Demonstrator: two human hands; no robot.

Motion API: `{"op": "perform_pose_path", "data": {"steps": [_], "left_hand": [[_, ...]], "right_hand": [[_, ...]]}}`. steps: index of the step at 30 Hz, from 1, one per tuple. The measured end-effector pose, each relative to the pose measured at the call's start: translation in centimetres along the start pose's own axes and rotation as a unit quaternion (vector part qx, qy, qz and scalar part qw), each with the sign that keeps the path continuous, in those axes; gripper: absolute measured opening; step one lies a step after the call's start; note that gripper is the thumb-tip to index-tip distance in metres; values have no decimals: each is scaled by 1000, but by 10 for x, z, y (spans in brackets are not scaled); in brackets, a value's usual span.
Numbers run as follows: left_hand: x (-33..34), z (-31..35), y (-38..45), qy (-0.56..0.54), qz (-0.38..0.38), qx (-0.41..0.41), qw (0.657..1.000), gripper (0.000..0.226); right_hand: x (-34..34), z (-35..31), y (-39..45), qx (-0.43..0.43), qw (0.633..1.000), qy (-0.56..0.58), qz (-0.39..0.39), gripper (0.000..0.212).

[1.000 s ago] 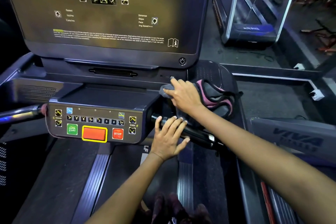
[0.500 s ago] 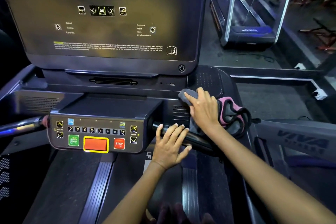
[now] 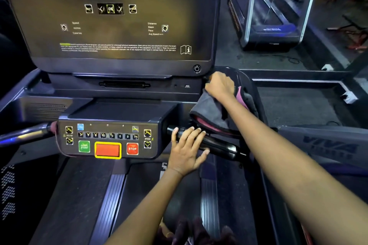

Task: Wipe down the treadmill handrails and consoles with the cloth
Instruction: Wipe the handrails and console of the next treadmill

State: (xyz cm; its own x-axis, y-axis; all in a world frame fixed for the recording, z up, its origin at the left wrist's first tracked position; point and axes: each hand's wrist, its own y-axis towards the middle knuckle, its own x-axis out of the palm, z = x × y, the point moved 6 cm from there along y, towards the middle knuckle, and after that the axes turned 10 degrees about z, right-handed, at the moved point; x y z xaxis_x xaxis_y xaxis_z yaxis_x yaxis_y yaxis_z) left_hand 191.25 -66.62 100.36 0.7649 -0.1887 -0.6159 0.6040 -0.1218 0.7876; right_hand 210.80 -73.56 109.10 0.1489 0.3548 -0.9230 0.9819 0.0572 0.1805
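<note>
I stand on a dark treadmill facing its console screen [image 3: 119,16] and the button panel [image 3: 107,139] below it. My right hand [image 3: 220,85] grips a grey cloth with pink trim [image 3: 211,113] and presses it on the right tray of the console [image 3: 245,77], just right of the screen's lower corner. The cloth hangs down below my wrist. My left hand [image 3: 187,150] rests with straight fingers on the black right handrail grip [image 3: 219,145] beside the button panel.
A chrome left handrail [image 3: 23,134] sticks out left of the panel. The treadmill belt [image 3: 79,195] runs below. Another treadmill [image 3: 268,16] stands on the floor at the back right. A side frame marked VIVA [image 3: 328,145] lies to the right.
My right hand has slid the cloth up and to the right, from the console face by the handrail onto the right tray. The left hand has stayed on the handrail grip.
</note>
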Motion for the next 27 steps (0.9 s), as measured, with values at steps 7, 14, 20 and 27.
{"op": "perform_pose_path", "data": {"steps": [7,14,20,27], "left_hand": [[-8,2,0,-13,-2,-1,1000,47],[-26,-6,27,-103,-47,-51,992,38],[-19,-38,60,-271,-155,-419,853,48],[5,-18,94,-512,-210,-580,598,51]], "right_hand": [[-3,12,-37,-120,992,-12,-38,25],[-11,20,-70,-217,963,-46,-154,29],[-34,0,-92,-230,972,27,-37,31],[-57,12,-104,-192,976,100,-5,53]]}}
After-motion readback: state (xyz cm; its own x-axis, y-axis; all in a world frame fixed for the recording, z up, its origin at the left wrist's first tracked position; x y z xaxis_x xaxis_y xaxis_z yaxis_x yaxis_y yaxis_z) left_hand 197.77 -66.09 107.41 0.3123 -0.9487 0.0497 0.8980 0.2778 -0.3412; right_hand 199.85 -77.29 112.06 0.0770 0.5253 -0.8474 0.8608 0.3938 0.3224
